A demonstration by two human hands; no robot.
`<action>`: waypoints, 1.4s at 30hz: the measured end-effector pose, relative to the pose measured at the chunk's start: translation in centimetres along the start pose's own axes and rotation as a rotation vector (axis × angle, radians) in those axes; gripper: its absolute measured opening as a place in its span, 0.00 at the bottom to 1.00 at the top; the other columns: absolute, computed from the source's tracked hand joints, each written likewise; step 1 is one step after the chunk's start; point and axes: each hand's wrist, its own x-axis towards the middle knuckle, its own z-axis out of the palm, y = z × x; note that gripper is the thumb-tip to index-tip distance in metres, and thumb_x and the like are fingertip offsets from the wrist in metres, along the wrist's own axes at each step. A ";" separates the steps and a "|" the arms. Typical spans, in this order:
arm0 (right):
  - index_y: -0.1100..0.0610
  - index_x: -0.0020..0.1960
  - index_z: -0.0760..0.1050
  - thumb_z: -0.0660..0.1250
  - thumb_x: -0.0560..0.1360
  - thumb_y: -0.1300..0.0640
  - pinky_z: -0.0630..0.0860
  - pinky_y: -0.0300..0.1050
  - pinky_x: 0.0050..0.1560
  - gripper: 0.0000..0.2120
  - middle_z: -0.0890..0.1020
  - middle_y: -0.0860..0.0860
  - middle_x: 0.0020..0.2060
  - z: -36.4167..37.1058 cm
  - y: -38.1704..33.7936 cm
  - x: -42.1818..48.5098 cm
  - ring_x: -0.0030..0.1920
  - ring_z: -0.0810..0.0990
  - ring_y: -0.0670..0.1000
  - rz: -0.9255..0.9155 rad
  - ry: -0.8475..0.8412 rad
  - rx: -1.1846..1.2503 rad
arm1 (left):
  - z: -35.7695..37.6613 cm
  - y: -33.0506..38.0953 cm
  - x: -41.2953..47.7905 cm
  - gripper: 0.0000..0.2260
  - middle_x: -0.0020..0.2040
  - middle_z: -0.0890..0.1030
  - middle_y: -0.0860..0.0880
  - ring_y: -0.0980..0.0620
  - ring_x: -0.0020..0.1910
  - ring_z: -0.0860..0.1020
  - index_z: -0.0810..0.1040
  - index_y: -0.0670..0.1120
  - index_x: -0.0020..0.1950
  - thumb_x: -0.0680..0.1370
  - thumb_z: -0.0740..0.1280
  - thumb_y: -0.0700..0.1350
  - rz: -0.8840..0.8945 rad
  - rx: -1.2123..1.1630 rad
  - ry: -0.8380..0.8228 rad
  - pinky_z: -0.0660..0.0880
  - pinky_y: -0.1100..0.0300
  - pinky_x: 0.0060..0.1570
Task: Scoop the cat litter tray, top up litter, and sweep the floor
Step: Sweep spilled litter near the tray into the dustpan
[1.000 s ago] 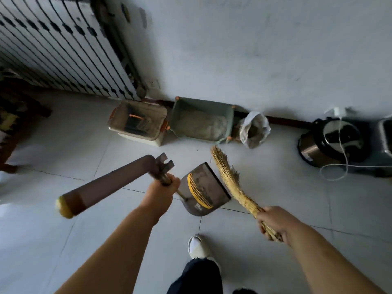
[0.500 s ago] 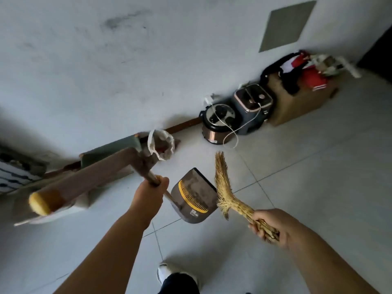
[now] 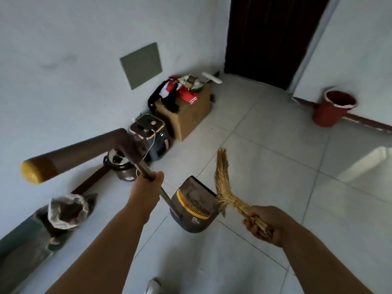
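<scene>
Head view: dustpan [image 3: 192, 205] between hands [image 3: 146, 190] [image 3: 266, 222], broom [image 3: 222, 177] just beside.

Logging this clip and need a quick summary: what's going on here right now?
A person stands on a tiled floor holding two cleaning tools. The left hand grips the long handle of a dustpan. The right hand grips a straw broom, its bristles beside the pan's right edge. The green litter tray and an open bag sit by the wall at lower left.
</scene>
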 end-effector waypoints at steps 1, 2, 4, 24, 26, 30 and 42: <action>0.69 0.56 0.74 0.61 0.78 0.64 0.71 0.37 0.19 0.11 0.76 0.62 0.39 -1.6 -0.7 -0.3 0.26 0.76 0.50 -0.021 0.018 0.035 | 2.0 1.2 0.2 0.10 0.33 0.72 0.49 0.49 0.32 0.71 0.71 0.50 0.38 0.79 0.65 0.47 0.033 0.037 -0.017 0.73 0.52 0.37; 0.70 0.56 0.74 0.61 0.78 0.64 0.71 0.37 0.19 0.10 0.76 0.62 0.39 -2.8 -1.2 -0.6 0.26 0.75 0.50 -0.043 0.034 0.065 | 3.7 2.3 0.5 0.09 0.33 0.72 0.49 0.49 0.32 0.71 0.72 0.50 0.39 0.79 0.65 0.47 0.041 0.046 -0.032 0.73 0.52 0.37; 0.70 0.55 0.74 0.61 0.78 0.65 0.71 0.37 0.19 0.10 0.76 0.62 0.38 -6.0 -2.7 -1.0 0.26 0.75 0.51 -0.077 0.068 0.153 | 8.2 4.8 1.3 0.10 0.31 0.70 0.49 0.52 0.28 0.67 0.72 0.50 0.38 0.79 0.66 0.46 0.035 0.033 -0.115 0.68 0.56 0.33; 0.69 0.54 0.72 0.61 0.77 0.67 0.72 0.36 0.19 0.07 0.76 0.63 0.38 -28.0 -26.2 5.5 0.27 0.76 0.53 -0.147 0.349 0.662 | 49.3 26.0 19.3 0.09 0.48 0.80 0.43 0.42 0.48 0.80 0.77 0.46 0.56 0.79 0.66 0.48 0.309 0.451 -0.555 0.79 0.42 0.55; 0.69 0.55 0.72 0.61 0.77 0.67 0.72 0.37 0.19 0.09 0.76 0.63 0.39 -30.3 -28.1 6.0 0.30 0.75 0.54 -0.150 0.358 0.687 | 52.8 27.8 20.2 0.05 0.49 0.80 0.43 0.41 0.49 0.81 0.75 0.48 0.54 0.79 0.67 0.44 0.370 0.527 -0.558 0.80 0.43 0.54; 0.70 0.55 0.72 0.61 0.76 0.67 0.71 0.38 0.18 0.09 0.77 0.64 0.40 -37.0 -34.1 7.8 0.29 0.76 0.54 -0.167 0.372 0.744 | 62.1 32.7 22.0 0.05 0.49 0.80 0.43 0.40 0.47 0.82 0.73 0.49 0.53 0.79 0.66 0.43 0.485 0.622 -0.548 0.80 0.45 0.51; 0.68 0.52 0.72 0.60 0.77 0.66 0.74 0.38 0.21 0.06 0.76 0.62 0.36 -55.0 -55.4 12.5 0.25 0.76 0.52 -0.243 0.399 0.822 | 86.2 48.3 25.7 0.07 0.45 0.78 0.48 0.47 0.43 0.77 0.72 0.47 0.57 0.81 0.62 0.47 0.758 0.731 -0.517 0.71 0.54 0.43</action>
